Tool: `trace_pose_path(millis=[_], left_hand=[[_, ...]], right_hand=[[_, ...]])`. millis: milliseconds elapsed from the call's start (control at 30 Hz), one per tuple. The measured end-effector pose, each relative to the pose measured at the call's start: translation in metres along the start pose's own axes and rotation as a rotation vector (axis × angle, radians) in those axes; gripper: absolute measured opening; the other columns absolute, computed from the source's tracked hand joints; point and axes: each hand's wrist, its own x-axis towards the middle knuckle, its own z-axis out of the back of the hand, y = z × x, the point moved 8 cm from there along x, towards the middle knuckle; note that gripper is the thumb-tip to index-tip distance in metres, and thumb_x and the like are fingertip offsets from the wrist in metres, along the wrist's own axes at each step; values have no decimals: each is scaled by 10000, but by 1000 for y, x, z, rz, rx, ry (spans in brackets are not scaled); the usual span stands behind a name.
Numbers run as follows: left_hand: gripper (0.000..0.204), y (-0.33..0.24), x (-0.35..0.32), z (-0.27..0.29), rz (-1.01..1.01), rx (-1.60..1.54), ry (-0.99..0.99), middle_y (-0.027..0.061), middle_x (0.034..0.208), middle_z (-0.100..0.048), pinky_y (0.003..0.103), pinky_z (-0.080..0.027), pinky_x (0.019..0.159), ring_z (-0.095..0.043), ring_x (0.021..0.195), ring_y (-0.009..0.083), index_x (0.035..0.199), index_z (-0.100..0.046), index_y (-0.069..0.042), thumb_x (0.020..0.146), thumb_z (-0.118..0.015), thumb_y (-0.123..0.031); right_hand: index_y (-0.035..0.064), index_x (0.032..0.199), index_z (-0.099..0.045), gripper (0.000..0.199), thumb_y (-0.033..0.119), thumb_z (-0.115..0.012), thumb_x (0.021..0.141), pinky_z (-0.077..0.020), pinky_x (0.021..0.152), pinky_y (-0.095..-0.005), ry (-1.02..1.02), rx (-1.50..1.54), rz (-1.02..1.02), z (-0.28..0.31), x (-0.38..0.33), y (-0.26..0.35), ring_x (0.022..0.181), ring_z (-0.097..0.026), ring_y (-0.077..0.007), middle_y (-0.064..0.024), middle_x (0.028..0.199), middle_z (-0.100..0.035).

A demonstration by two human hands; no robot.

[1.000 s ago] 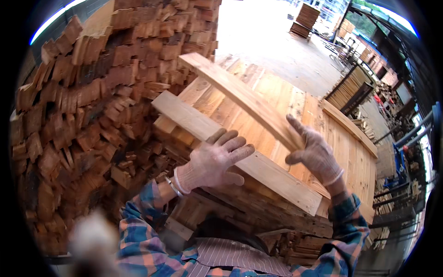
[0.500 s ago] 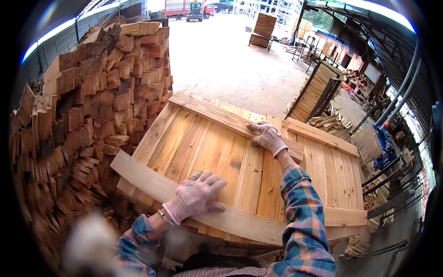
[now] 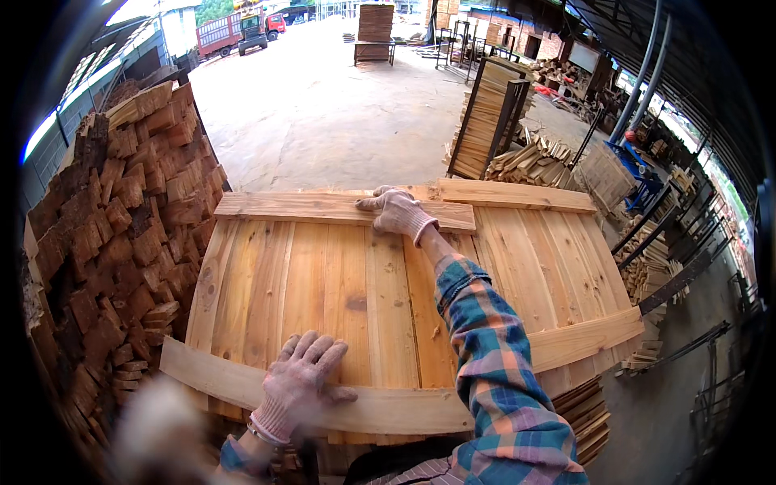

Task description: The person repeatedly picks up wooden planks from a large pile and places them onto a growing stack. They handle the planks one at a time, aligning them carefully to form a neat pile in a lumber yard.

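The far batten (image 3: 339, 208) lies across the far edge of the board panel (image 3: 356, 291); the right hand (image 3: 398, 212) presses flat on it, fingers spread, grasping nothing. The left hand (image 3: 301, 380) likewise pins the near batten (image 3: 388, 408), steadying both crosswise

**Around my bench in the timber yard**

To my left rises a tall stack of short wood offcuts (image 3: 121, 234) — rough, reddish-brown ends facing me. Ahead lies the bare concrete yard (image 3: 323, 113), with a red truck (image 3: 242, 31) at its far edge. To my right, upright bundled slats (image 3: 485, 121) stand beside a loose heap of boards (image 3: 537, 158) — a blue machine (image 3: 638, 166) further off.
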Motion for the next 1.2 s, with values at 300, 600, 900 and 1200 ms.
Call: trace_pose_path(millis=[300,600,900,1200], left_hand=[[628,0,0,1,-11,2,58,101,1187,-546,442,-377,1030,-493,1167,297,1208,-547,-76,763,-676,-499],[632,9,-12,-6,29,-10,31,100,1199,-543,423,-372,1037,-491,1180,283,1237,-529,-74,787,-661,-497],[627,6,-12,-7,37,1,58,103,1207,-552,419,-384,1038,-489,1194,290,1248,-532,-79,790,-661,-488],[623,3,-12,0,53,2,-29,133,1226,-578,432,-394,1041,-505,1205,326,1195,-586,-52,716,-754,-413]], right_hand=[[397,1193,-642,537,219,-700,690,-369,1084,-324,-80,46,87,5,5,-13,1257,-477,-227,10,1312,-560],[346,1209,-644,626,166,-774,623,-393,1057,-329,-54,192,40,-4,10,-7,1234,-503,-238,-13,1330,-558],[360,1240,-618,658,204,-757,616,-439,1004,-359,-47,89,31,0,8,4,1191,-531,-260,-20,1306,-559],[286,1238,-627,543,339,-715,704,-468,932,-405,-204,-324,132,11,-8,42,1115,-554,-319,-102,1104,-613]])
